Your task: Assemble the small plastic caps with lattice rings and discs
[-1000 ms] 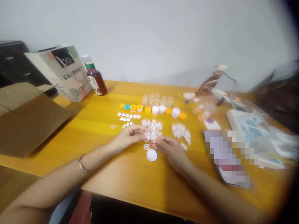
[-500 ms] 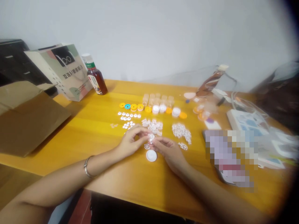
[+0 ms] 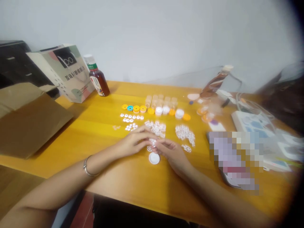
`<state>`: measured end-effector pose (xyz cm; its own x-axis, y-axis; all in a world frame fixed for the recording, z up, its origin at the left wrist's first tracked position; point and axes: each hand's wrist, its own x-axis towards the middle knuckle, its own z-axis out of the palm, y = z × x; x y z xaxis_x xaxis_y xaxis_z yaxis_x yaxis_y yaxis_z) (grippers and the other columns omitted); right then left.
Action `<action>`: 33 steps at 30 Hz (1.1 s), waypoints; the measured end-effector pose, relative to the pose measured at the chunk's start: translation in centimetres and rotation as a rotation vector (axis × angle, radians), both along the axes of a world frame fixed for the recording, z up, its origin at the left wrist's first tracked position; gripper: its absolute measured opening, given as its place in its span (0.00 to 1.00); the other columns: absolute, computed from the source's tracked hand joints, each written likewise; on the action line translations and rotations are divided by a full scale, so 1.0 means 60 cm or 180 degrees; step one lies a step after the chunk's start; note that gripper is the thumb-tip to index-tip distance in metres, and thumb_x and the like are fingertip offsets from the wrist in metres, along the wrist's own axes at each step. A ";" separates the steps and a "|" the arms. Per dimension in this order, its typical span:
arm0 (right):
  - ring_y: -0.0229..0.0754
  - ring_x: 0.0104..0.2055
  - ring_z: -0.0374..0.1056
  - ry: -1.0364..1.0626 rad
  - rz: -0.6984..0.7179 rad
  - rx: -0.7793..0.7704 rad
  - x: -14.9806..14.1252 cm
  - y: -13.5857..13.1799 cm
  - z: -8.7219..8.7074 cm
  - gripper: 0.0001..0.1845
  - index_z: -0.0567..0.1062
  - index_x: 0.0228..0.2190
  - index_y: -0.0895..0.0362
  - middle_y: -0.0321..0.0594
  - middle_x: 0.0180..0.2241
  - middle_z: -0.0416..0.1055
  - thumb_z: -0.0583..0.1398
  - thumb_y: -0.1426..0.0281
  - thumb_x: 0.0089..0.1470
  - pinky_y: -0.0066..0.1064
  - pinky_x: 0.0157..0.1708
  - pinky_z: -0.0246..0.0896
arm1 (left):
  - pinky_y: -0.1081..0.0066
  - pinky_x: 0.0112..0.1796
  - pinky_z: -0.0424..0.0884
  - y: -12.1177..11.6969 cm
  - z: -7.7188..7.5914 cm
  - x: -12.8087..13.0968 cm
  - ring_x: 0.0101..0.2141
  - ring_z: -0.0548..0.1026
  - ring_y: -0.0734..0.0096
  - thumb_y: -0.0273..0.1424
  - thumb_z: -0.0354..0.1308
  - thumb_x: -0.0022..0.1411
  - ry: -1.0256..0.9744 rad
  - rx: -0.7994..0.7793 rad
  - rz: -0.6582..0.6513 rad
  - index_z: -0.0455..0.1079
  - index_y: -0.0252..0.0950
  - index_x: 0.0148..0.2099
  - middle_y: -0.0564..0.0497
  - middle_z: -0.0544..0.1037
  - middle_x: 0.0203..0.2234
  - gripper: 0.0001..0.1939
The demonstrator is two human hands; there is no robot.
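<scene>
Between the fingertips of both hands is a small white openwork plastic piece (image 3: pixel 153 142), partly covered by the fingers. My left hand (image 3: pixel 135 141) pinches it from the left, while my right hand (image 3: pixel 169 152) grips its right side. Just under the fingers, another white openwork piece (image 3: pixel 149 148) lies on the table. A round white lid (image 3: pixel 154 158) rests nearer to me, below the fingertips. Behind the hands is a heap of white openwork pieces (image 3: pixel 157 128); a second heap (image 3: pixel 185 134) lies to the right, with one single piece (image 3: pixel 186 148) in front of it.
Coloured and white round caps (image 3: pixel 151 111) form a row, with clear small cups (image 3: pixel 160 100) behind. Small white discs (image 3: pixel 131 117) lie left. A dark red bottle (image 3: pixel 101 84), paper bag (image 3: pixel 76 76) and cardboard box (image 3: pixel 30 117) stand left. A brown bottle (image 3: pixel 215 83) and blurred-out flat object (image 3: pixel 234 161) are right.
The left hand's fingers have stretched further over the white piece, covering more of it. The right hand has barely moved. The things on the table keep their places.
</scene>
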<state>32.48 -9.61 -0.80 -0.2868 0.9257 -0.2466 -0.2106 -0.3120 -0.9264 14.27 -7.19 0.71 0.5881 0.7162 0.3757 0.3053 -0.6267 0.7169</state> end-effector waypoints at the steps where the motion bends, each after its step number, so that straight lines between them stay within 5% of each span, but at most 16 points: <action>1: 0.34 0.27 0.69 -0.0031 0.0017 0.0014 0.000 0.000 0.001 0.09 0.77 0.24 0.56 0.35 0.24 0.74 0.65 0.63 0.41 0.30 0.35 0.64 | 0.67 0.42 0.66 0.000 0.002 -0.001 0.40 0.68 0.69 0.26 0.52 0.61 0.0018 -0.0063 -0.0034 0.69 0.41 0.48 0.47 0.69 0.38 0.13; 23: 0.34 0.28 0.69 0.0121 0.0120 0.0017 0.002 0.000 -0.002 0.08 0.78 0.27 0.55 0.36 0.26 0.75 0.64 0.64 0.43 0.29 0.35 0.64 | 0.75 0.34 0.70 0.004 -0.016 0.002 0.30 0.73 0.76 0.31 0.60 0.54 -0.0675 -0.1160 0.0176 0.69 0.33 0.39 0.49 0.75 0.31 0.09; 33: 0.34 0.28 0.69 -0.0055 0.0124 0.0087 0.002 0.000 -0.002 0.08 0.78 0.27 0.56 0.36 0.25 0.75 0.63 0.65 0.45 0.28 0.34 0.64 | 0.75 0.34 0.71 0.002 -0.016 0.002 0.29 0.73 0.77 0.30 0.60 0.53 -0.0599 -0.0790 0.0308 0.71 0.33 0.40 0.49 0.76 0.31 0.10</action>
